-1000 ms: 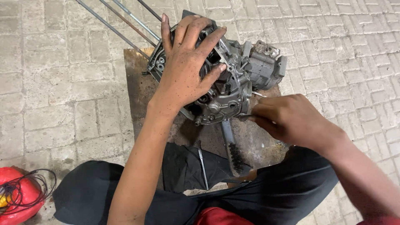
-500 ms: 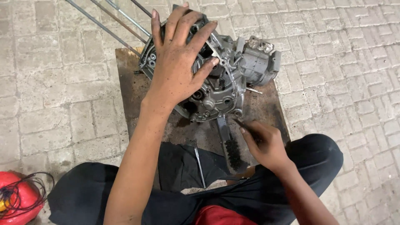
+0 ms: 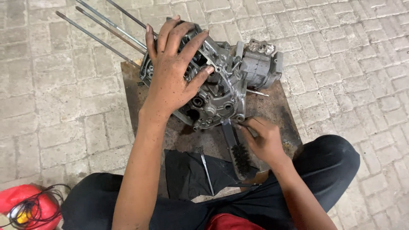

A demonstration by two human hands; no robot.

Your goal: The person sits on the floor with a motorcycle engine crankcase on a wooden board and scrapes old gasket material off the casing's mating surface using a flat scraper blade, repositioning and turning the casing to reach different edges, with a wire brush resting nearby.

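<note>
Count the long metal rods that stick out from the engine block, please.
3 rods, all at the upper left beyond the engine block: outermost, middle, nearest the top edge. The left hand may hide others.

Left hand (image 3: 172,79) spread flat over a grey cast-metal engine casing (image 3: 221,85), which sits on a rusty brown metal plate (image 3: 277,115) laid on pale brick paving (image 3: 51,106). Right hand (image 3: 264,138) closed on the handle of a black-bristled wire brush (image 3: 238,155) (bristles dark with grime), just beside the casing's lower edge. Three long thin steel rods (image 3: 106,30) stick out behind the casing. A red object with black cable (image 3: 25,208) lies at lower left.
</note>
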